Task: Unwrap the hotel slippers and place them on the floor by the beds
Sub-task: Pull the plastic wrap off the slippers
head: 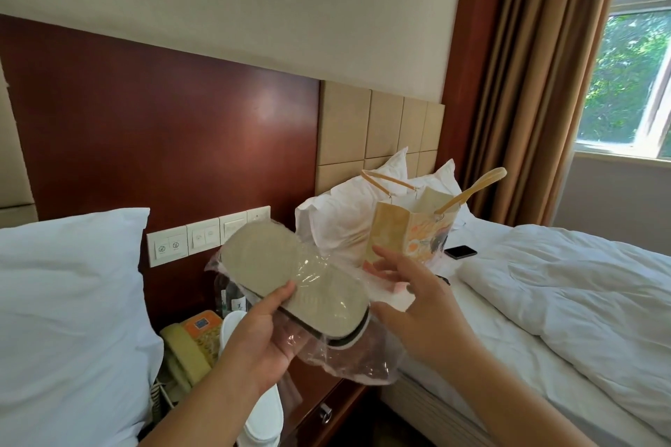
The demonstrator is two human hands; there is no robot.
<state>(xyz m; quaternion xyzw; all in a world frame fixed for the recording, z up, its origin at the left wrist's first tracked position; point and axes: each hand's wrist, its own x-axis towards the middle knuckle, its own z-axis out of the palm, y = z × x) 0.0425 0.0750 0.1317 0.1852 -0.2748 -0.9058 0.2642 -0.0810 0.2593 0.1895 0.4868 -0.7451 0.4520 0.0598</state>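
A pair of beige hotel slippers (290, 276) with dark-edged soles is held soles-up above the nightstand, partly inside a clear plastic wrapper (356, 359) that hangs crumpled below them. My left hand (254, 334) grips the slippers from underneath, thumb on the sole. My right hand (417, 305) is spread open just right of the slippers, fingers touching or close to the loose plastic. Below my left arm, a white unwrapped slipper (263, 421) lies on the nightstand.
A wooden nightstand (326, 406) between two white beds holds a beige telephone (188, 341) and water bottles (228, 294). On the right bed stand a paper gift bag (403, 232), a dark phone (460, 251) and pillows. A switch panel (207, 238) is on the headboard.
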